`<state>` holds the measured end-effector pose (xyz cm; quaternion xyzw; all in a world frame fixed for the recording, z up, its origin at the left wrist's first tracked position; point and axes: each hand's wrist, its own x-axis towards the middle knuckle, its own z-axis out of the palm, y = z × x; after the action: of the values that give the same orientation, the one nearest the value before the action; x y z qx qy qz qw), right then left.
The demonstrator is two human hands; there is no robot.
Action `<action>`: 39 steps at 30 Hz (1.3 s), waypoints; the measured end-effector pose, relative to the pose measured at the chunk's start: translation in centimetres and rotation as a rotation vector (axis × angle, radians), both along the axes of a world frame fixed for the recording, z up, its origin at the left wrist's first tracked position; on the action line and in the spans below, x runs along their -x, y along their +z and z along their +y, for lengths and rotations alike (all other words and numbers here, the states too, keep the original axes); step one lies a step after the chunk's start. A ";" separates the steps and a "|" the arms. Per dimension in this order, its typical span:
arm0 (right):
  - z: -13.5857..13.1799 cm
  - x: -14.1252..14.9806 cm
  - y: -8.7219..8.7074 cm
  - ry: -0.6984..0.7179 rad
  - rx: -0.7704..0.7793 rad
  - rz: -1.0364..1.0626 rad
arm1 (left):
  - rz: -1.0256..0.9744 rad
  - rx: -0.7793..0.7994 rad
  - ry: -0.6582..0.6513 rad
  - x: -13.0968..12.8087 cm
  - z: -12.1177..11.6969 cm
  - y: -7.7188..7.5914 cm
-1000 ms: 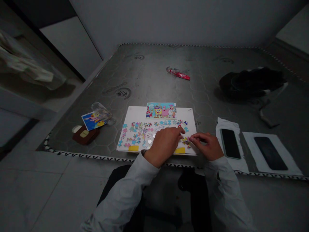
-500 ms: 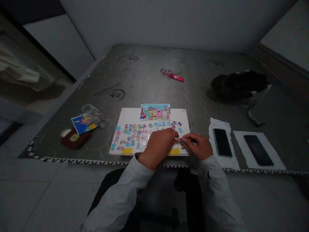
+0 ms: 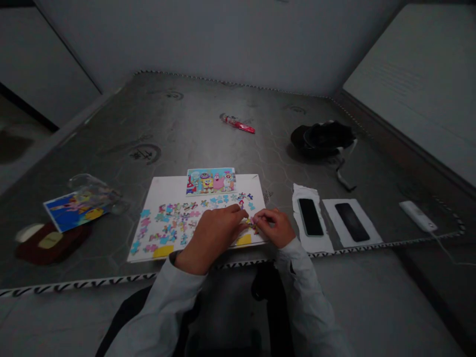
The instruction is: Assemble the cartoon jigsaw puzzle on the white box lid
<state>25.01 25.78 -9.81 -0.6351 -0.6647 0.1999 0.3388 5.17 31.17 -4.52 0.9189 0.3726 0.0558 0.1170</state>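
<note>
Colourful jigsaw pieces point(image 3: 167, 218) lie scattered over a white board point(image 3: 148, 198). At the board's right part, my left hand point(image 3: 217, 230) bends over the pieces with its fingers closed and the tips down at a small yellow-and-purple jigsaw piece. My right hand point(image 3: 275, 225) faces it, thumb and forefinger pinched at the same small group of pieces. The fingers partly cover what they grip. Across the board's back edge lies a cartoon picture card point(image 3: 211, 182). Other loose pieces point(image 3: 243, 197) sit just beyond my fingertips.
Two phones, one green-edged point(image 3: 310, 217) and one dark point(image 3: 352, 222), rest on white sheets at the right. Behind them is a black cap-like item point(image 3: 323, 139). A red packet point(image 3: 238, 124) lies farther back. A blue card point(image 3: 74, 210), brown case point(image 3: 48, 243) and white power strip point(image 3: 418, 215) flank the board.
The view has turned to the right, so everything sits farther left and the power strip has come into sight. My hands stay close together over the same pieces.
</note>
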 end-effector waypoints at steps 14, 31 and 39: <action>0.0 0.2 -0.1 -0.033 -0.048 0.055 | 0.046 -0.090 -0.009 0.3 -0.1 0.5; 0.1 -0.2 -0.2 0.038 -0.164 0.078 | 0.041 -0.149 -0.033 0.2 -0.2 0.7; 0.2 0.0 -0.3 0.035 -0.172 0.080 | 0.007 -0.192 -0.077 0.2 -0.3 0.6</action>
<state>24.98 25.94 -10.12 -0.5834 -0.6764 0.1734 0.4147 4.93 30.90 -3.88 0.9396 0.3305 0.0838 0.0291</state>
